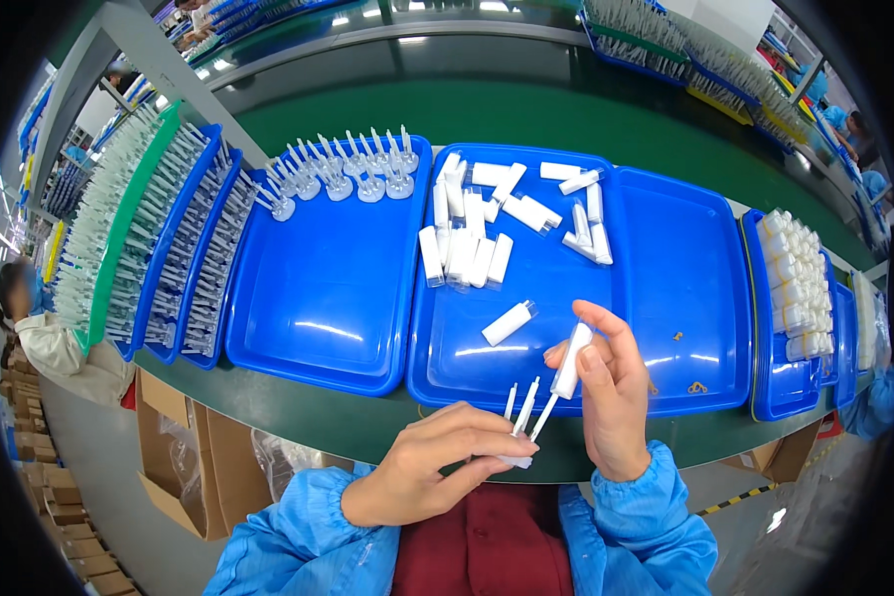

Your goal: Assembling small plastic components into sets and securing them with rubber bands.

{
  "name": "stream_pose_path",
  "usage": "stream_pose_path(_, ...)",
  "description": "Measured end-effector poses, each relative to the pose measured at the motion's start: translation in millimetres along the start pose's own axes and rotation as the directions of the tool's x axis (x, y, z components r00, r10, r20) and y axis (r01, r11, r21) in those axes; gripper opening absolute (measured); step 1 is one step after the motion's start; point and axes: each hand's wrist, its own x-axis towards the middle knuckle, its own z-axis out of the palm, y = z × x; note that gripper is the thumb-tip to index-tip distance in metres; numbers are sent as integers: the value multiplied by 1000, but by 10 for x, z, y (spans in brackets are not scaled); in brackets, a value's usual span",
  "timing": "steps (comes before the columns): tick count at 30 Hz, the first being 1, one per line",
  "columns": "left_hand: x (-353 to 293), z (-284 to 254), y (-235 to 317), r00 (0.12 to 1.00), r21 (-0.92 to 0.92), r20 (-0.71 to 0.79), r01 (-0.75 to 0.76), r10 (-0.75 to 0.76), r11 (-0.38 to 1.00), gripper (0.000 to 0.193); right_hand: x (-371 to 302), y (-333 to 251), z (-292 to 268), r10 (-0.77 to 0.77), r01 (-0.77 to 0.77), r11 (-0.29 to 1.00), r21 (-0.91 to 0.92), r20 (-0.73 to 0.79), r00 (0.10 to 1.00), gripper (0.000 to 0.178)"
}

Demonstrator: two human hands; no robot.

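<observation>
My left hand (pixel 422 465) is closed around the bases of a few thin white stemmed pieces (pixel 528 405), which point upward. Between the fingers and thumb of my right hand (pixel 616 412) is a white tube with a clear end (pixel 572 362), held at a slant. That clear end meets the tip of one stem; whether the stem has gone inside I cannot tell. A loose white tube (pixel 509 324) lies on the middle blue tray (pixel 467 363), just beyond my hands. Farther back on it, several more white tubes (pixel 472 248) lie in a jumble.
The left blue tray (pixel 318 288) has clear-based stemmed pieces (pixel 340 184) standing along its back. Racks of similar pieces (pixel 119 228) crowd the far left. The right blue tray (pixel 685 278) holds small yellowish bits (pixel 697 387); beyond it are stacked white tubes (pixel 797 278). Cardboard boxes (pixel 204 452) sit below.
</observation>
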Motion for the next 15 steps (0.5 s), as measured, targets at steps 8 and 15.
stream_pose_path(8, -25, 16, 10, 999, 36, -41, -27, 29, 999, 32, -53, 26, 38, -40, 39, 999, -34, -59, 997, 47)
stream_pose_path(15, -58, 31, -11, 998, 74, -52, -30, 34, 997, 33, -94, 27, -2, -158, 153, 976, -158, -20, 987, 48)
